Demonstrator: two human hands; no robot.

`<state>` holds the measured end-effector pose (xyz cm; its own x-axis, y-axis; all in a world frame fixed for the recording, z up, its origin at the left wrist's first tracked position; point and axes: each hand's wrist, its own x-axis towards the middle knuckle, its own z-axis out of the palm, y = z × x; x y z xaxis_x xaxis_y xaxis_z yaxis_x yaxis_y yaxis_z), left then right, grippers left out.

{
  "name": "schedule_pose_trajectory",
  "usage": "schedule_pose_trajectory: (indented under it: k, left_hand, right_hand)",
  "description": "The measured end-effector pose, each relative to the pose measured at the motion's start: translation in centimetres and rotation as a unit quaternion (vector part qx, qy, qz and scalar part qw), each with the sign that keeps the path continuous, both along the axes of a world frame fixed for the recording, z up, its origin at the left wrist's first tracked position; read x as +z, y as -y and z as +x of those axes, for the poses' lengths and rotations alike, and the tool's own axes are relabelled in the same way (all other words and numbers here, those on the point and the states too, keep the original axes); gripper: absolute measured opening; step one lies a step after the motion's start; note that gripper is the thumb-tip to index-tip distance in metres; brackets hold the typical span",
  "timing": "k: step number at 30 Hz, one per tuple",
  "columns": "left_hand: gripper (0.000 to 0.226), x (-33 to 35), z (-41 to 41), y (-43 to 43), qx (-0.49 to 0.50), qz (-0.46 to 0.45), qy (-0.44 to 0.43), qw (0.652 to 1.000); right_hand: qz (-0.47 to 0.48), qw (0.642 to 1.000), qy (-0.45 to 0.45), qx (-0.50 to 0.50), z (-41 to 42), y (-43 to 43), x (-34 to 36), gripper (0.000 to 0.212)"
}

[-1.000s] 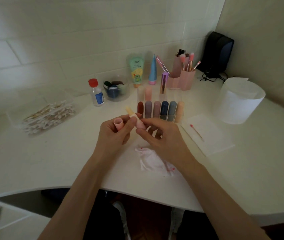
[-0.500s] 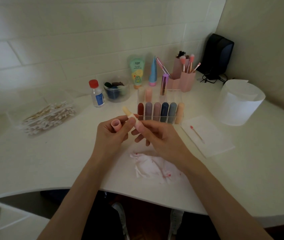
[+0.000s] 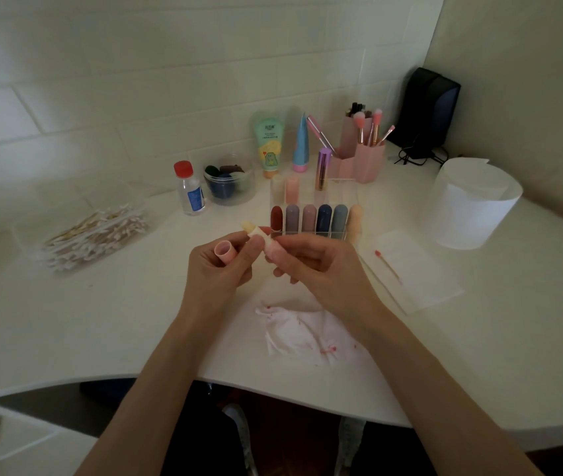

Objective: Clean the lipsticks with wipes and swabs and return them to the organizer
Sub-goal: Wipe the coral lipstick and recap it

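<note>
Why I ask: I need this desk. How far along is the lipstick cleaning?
Done: six capped lipsticks stand in the organizer's front row; stained wipe, used swab lie nearby. In hand: right hand pinches open lipstick, left hand holds its cap. Left: capping, returning it.

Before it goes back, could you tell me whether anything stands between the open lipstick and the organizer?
Nothing lies between the lipstick and the organizer; its full front row stands before the seemingly free rear slots. The cap is off, in the left hand.

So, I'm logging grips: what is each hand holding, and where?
The left hand holds the round pink plastic cap by its side; the right hand pinches the uncapped pale pink lipstick tube at its base end.
</note>
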<state>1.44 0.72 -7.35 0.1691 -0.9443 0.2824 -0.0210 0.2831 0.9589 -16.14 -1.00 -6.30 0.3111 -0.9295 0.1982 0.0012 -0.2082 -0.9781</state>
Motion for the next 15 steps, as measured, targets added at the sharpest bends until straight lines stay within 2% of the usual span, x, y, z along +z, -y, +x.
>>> schedule_pose_trajectory:
  k: [2,5,8,11,15]
  left_hand:
    - [0.031,0.0,-0.1,0.0,-0.001,0.002,-0.005,1.000]
    - [0.028,0.1,0.0,0.1,0.012,-0.003,-0.001,1.000]
    - [0.007,0.3,-0.1,0.2,0.017,-0.003,0.009,1.000]
    - [0.038,0.2,-0.2,0.4,0.023,0.000,0.009,1.000]
    - [0.030,0.3,-0.2,0.3,0.011,-0.002,0.009,1.000]
  right_hand:
    - [0.000,1.000,0.019,-0.019,-0.2,0.1,-0.2,0.029]
    - [-0.037,0.998,0.001,-0.046,-0.2,0.1,-0.4,0.027]
    - [-0.103,0.991,-0.033,-0.076,0.2,0.0,-0.7,0.026]
    - [-0.155,0.981,-0.063,-0.097,0.5,0.0,-1.1,0.027]
    - [-0.171,0.979,-0.057,-0.099,0.5,0.0,-1.4,0.027]
